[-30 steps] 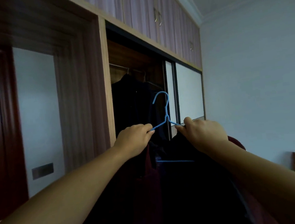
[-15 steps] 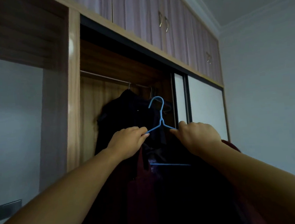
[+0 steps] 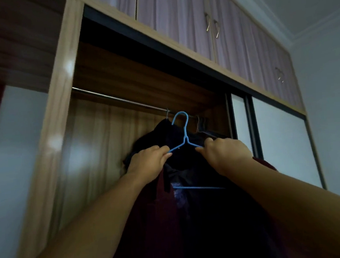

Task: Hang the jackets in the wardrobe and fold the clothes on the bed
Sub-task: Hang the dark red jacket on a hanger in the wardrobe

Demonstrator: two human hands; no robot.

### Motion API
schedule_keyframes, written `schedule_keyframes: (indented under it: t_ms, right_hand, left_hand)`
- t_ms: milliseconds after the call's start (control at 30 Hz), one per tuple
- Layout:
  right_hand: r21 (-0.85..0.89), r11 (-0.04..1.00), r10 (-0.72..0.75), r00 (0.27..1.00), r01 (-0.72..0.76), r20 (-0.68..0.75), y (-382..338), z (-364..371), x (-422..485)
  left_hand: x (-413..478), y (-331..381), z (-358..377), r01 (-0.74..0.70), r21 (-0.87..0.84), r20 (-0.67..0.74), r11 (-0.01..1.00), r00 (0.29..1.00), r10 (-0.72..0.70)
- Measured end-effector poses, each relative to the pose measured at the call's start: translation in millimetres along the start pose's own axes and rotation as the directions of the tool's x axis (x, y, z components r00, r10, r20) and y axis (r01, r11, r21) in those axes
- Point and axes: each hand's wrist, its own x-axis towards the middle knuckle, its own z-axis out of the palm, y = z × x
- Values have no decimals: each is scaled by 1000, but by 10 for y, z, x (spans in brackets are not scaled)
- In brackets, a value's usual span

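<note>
A dark red and black jacket (image 3: 164, 209) hangs on a blue wire hanger (image 3: 184, 136) that I hold up in front of the open wardrobe (image 3: 64, 109). My left hand (image 3: 147, 161) grips the hanger's left shoulder together with the jacket. My right hand (image 3: 225, 155) grips the right shoulder the same way. The blue hook reaches up to the metal rail (image 3: 119, 100) and overlaps it; whether it rests on the rail I cannot tell. A dark garment (image 3: 145, 139) hangs on the rail just behind.
Other hanger hooks (image 3: 200, 123) sit on the rail to the right. White sliding doors (image 3: 283, 139) close the wardrobe's right part. Upper cupboards (image 3: 186, 18) with handles run above. The rail's left stretch carries nothing. A pale wall lies at left.
Both hands have lifted the hanger and jacket up and closer to the rail; the view has tilted upward and nearer to the wardrobe.
</note>
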Motion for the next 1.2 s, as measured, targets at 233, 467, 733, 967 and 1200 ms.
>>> schedule_keyframes:
  t_ms: [233,467,733,967,1200]
  right_hand:
    - [24,1000,4,1000,-4,-23,-76,689,900]
    - [155,987,-52,999,53,-9,-121,1091,1736]
    - [98,985,-135,987,143,-88,-144,1431,2277]
    - [-1,994,-108,987,108,-120,-196,1688,2769]
    - [-79,997,-16,995,8,-98,-251,1646,3307]
  left_hand:
    - [732,-611,628,50,31,-86,998,995,-47]
    - [1323,-1089,962,153,14,-162,988,975,-149]
    - [1732,-1508,1188,282,15,-236,959,933,-271]
    - [2204,-1795,1382,257,38,-238,966,941,-241]
    - [2788,-2116,1318,245,-17,-237,969,941,-242]
